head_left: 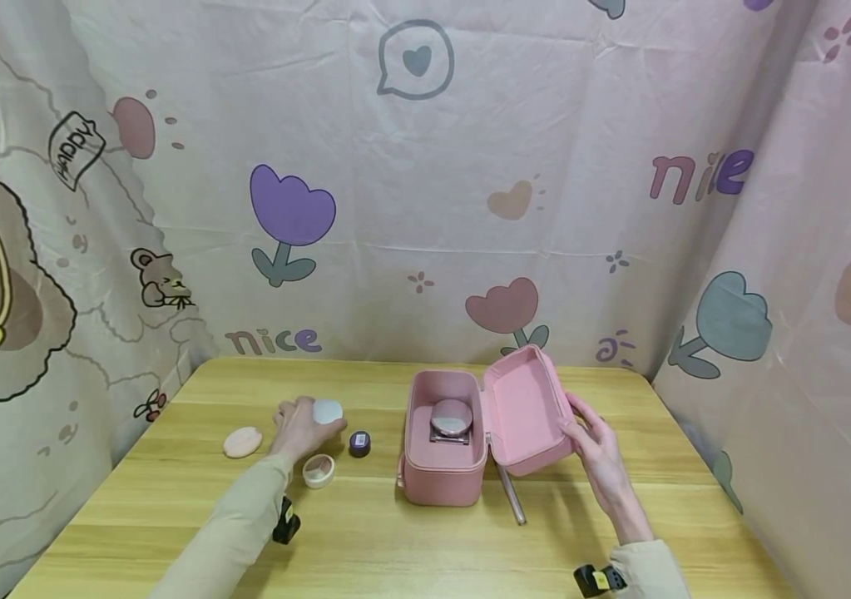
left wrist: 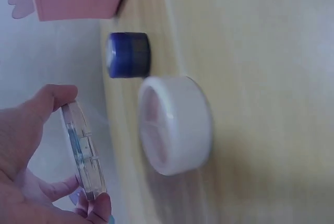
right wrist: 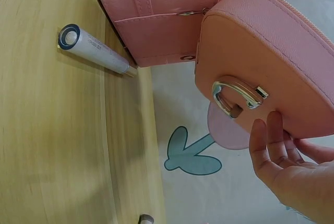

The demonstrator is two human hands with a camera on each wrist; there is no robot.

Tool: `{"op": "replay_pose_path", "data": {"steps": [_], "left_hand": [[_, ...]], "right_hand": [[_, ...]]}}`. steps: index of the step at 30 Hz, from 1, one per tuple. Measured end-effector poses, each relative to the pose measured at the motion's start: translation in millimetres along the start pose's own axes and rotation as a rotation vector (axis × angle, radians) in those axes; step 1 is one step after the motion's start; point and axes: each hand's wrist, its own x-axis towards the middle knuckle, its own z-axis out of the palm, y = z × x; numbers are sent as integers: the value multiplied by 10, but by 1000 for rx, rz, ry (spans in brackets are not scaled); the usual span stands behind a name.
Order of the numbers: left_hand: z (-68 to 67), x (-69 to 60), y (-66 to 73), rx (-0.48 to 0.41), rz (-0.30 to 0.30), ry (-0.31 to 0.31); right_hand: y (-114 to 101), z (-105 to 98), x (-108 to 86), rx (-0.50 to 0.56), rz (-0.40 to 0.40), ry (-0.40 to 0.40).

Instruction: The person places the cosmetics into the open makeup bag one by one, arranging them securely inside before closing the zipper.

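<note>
My left hand (head_left: 299, 428) pinches a flat, pale compact (head_left: 327, 411) by its edges. The left wrist view shows its clear side and hinge, raised above the table. Close by are a white round jar (head_left: 319, 471) and a small dark-lidded jar (head_left: 359, 443). My right hand (head_left: 599, 456) grips the edge of the lid (head_left: 526, 408) of a pink cosmetic case (head_left: 443, 489), holding it tilted out to the right. Inside the case lies a round, shiny compact (head_left: 451, 418). Fingers rest against the lid's outer face, near a gold-ringed handle (right wrist: 237, 96).
A pale pink oval puff (head_left: 242, 442) lies on the wooden table (head_left: 365, 549) to the left. Beside the case, partly under the raised lid, lies a slim silvery tube (head_left: 512, 497). A patterned curtain (head_left: 410, 166) hangs behind and at both sides.
</note>
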Motion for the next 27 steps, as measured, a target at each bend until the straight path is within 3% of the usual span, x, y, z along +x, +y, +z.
{"op": "replay_pose_path", "data": {"steps": [7, 21, 27], "left_hand": [[-60, 27, 187, -46, 45, 0], [-102, 53, 728, -77, 237, 33], [-91, 32, 904, -131, 327, 32]], "right_hand": [[-9, 2, 0, 3, -6, 0], [-8, 3, 0, -3, -7, -2], [-8, 2, -2, -3, -5, -5]]}}
